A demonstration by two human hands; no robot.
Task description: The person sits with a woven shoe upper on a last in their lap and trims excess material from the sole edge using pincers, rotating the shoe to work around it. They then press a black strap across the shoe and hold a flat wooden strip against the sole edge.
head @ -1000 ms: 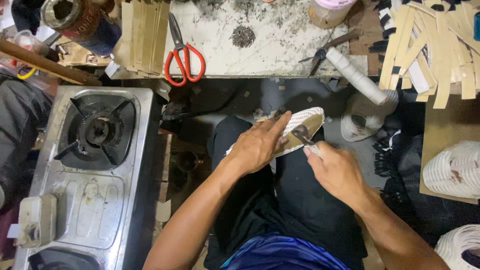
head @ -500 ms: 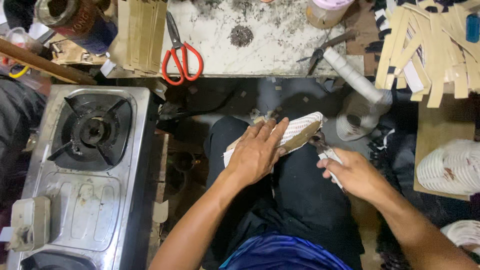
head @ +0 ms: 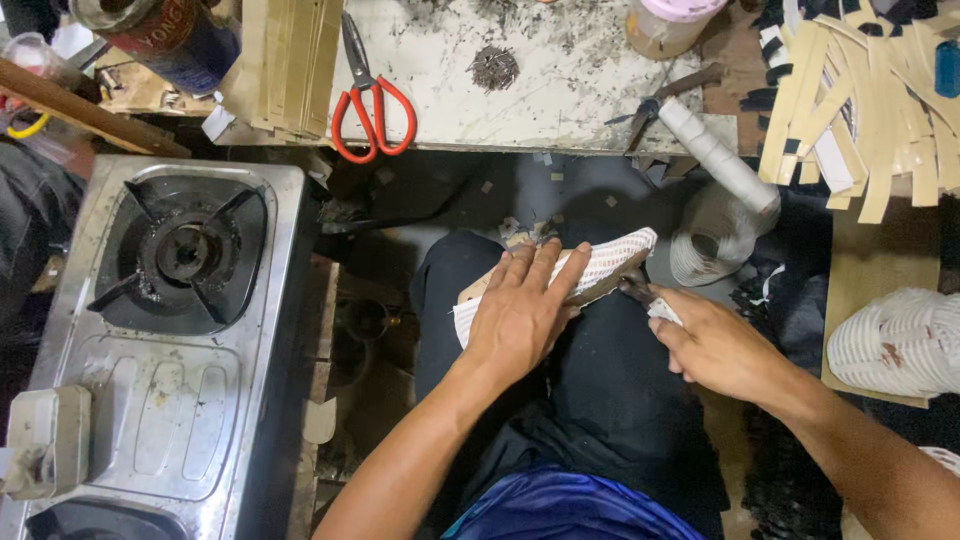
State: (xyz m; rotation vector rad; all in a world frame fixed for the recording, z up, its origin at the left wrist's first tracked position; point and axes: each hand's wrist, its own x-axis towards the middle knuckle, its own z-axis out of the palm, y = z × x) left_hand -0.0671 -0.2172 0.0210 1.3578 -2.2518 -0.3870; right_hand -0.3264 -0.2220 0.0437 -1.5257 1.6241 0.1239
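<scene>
Brushed steel gas stove point(head: 160, 350), glossy red plastic scissor handles point(head: 372, 120), white woven mesh shoe upper point(head: 615, 262)

A steel gas stove point(head: 160, 330) flanks a stained pale worktop point(head: 560, 90) above dark, scrap-littered floor point(head: 560, 190).

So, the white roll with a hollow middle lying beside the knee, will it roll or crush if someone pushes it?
The white coiled roll looks round, so a push would probably make it roll. Its hollow centre suggests it is fairly light and may squash a little. The white tube resting against it could perhaps slide off.
</scene>
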